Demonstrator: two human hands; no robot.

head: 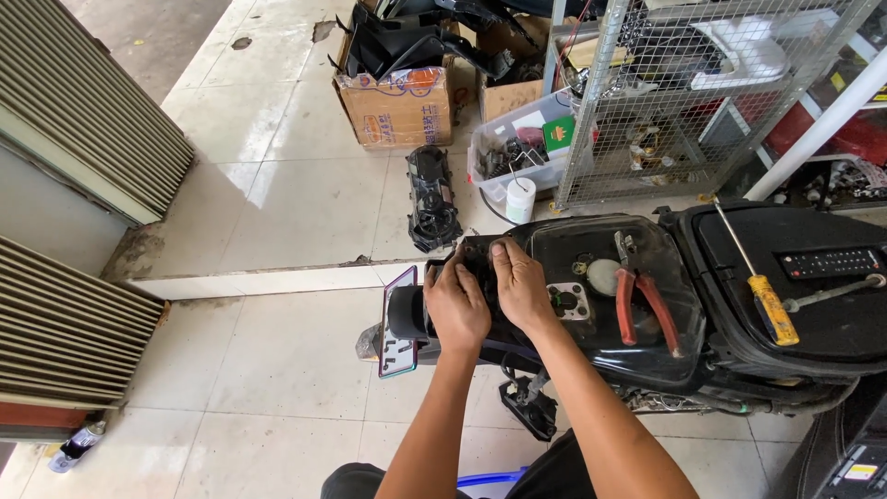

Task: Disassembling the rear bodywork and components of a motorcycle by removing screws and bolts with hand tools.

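From the head camera, both hands press on the black rear cover (480,254) of a scooter's tail, just above the number plate (399,323). The left hand (455,307) lies curled over the near edge of the cover, fingers closed down on it. The right hand (520,286) sits touching beside it, thumb and fingertips pinched on the top edge of the same piece.

To the right of the right hand, red-handled pliers (644,310) rest on the opened black body (647,356), and farther right a yellow-handled screwdriver (762,296) lies on the seat base (832,323).

Done well, this calls for even pressure from both hands, so the plastic tabs seat or free without cracking. It helps to keep the thumbs near the edges and the pliers within easy reach.
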